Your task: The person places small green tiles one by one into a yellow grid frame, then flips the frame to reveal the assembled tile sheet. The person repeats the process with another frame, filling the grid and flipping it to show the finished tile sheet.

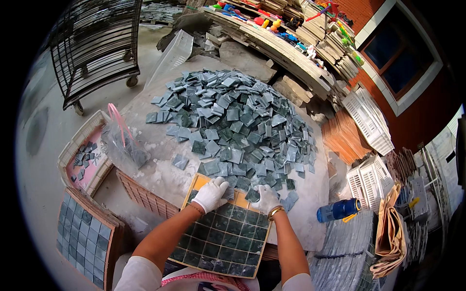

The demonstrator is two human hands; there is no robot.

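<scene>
Head view: gloved hands with loose tiles at top of yellow tray.
Left hand [211, 195] curled against grey tile [228, 193], can't tell if pinched; right hand [266, 199] pinching dark green tile [252, 195], both over the bare strip of yellow tray [241, 200]. Rows of set tiles [221, 237] below, tile heap [238, 116] beyond, blue bottle [338, 210] right.

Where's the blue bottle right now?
Head view, right side: the blue bottle is just below the white slotted crates and above the grey stacks in the picture.
</scene>
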